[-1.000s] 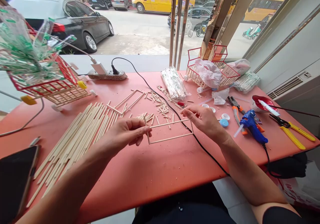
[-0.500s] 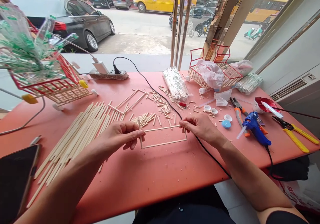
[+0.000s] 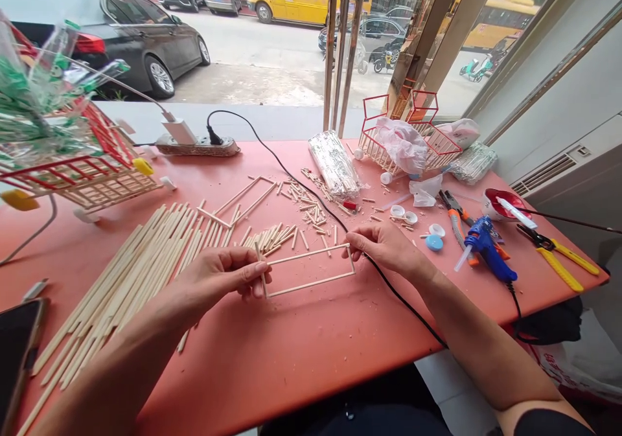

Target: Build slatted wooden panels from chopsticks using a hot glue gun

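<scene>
"Head view first: what do the fingers have?"

"My left hand [image 3: 221, 275] pinches one short end of the thin wooden frame [image 3: 311, 284], thumb against fingers; my right hand [image 3: 389, 248] pinches its opposite upper corner."

"And against a second ago?"

"I see the frame further left and nearer the body, over the pink tabletop [image 3: 311, 352]. Its right end overlapped the black cable [image 3: 390, 287] then; now it shows just left of it. Both pinches look the same, and the blue glue gun [image 3: 488, 248] lies undisturbed."

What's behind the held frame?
Beyond the held frame lie short sticks; through it, the table shows. Whatever the left hand and right hand cover is hidden.
</scene>
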A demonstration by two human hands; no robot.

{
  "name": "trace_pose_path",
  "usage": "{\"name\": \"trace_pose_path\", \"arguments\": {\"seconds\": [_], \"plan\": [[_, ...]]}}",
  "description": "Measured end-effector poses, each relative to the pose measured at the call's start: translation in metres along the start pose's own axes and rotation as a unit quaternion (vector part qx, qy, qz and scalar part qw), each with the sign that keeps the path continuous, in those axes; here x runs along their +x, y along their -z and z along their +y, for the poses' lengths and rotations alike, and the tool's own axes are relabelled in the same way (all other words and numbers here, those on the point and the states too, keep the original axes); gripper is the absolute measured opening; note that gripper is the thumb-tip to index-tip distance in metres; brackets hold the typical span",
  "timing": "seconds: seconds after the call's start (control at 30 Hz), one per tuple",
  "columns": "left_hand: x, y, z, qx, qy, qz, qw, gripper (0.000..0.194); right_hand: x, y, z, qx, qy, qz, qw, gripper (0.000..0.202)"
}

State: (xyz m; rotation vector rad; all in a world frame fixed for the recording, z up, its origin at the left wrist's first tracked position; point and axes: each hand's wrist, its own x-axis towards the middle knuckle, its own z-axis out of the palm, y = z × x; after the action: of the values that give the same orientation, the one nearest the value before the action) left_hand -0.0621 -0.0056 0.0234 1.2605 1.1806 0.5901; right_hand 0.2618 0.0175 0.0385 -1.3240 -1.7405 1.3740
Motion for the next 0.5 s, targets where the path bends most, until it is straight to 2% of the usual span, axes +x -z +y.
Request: {"name": "trace_pose_path", "arguments": {"seconds": [0.17,0.33,0.5], "plan": [[-0.003,-0.001,0.010,-0.010,0.013,0.007,1.000,0.048,-0.001,0.000,-0.005,0.027,-0.017,-0.022,0.999,0.036],[-0.007,0.004,0.011,-0.024,0.016,-0.004,1.000,0.043,-0.002,0.000,-0.008,0.015,-0.003,-0.029,0.999,0.029],[-0.009,0.009,0.020,-0.019,0.033,-0.056,0.998,0.043,-0.002,0.000,-0.009,-0.020,-0.018,-0.056,0.998,0.028]]}}
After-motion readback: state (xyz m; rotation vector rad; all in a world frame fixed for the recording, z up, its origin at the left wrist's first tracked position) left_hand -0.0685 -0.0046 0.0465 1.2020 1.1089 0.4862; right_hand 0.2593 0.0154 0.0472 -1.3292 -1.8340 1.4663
